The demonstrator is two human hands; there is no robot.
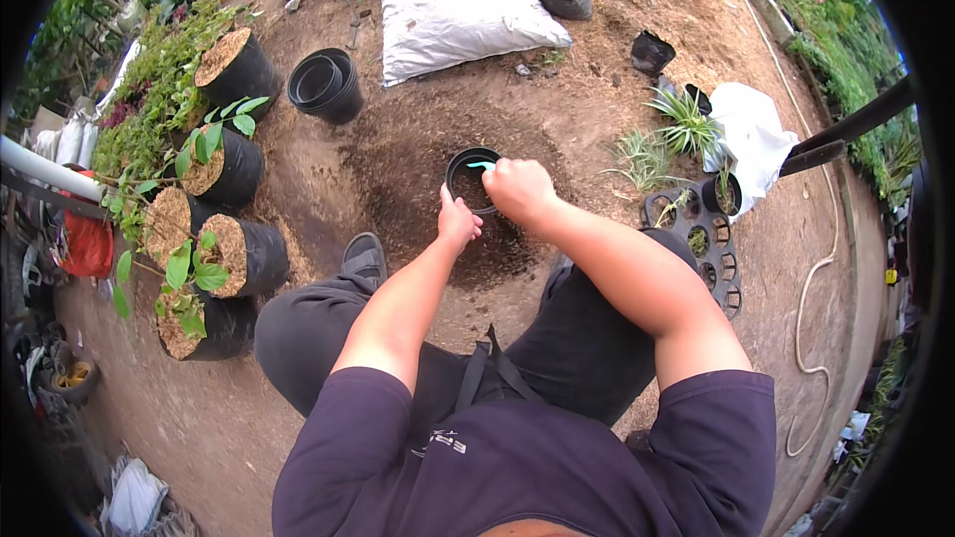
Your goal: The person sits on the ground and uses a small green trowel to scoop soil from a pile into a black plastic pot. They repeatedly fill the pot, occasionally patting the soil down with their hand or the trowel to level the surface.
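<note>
A round black plastic pot (pixel 450 172) with dark soil inside stands on the ground before me. My left hand (pixel 456 219) is against the near left side of its rim, thumb up along the wall. In my right hand (pixel 518 188), at the pot's right side, is a light-blue hand tool (pixel 481 165), most of it hidden by the fist; its visible part lies over the pot's opening. Loose dark soil (pixel 492 257) is scattered on the ground around the pot.
Nested black pots (pixel 345 93) stand upper left, near soil-filled black grow bags (pixel 266 257). A white woven sack (pixel 470 19) lies ahead. Spider plants (pixel 683 121), a black plastic tray (pixel 709 250) and a hose (pixel 800 321) are on the right.
</note>
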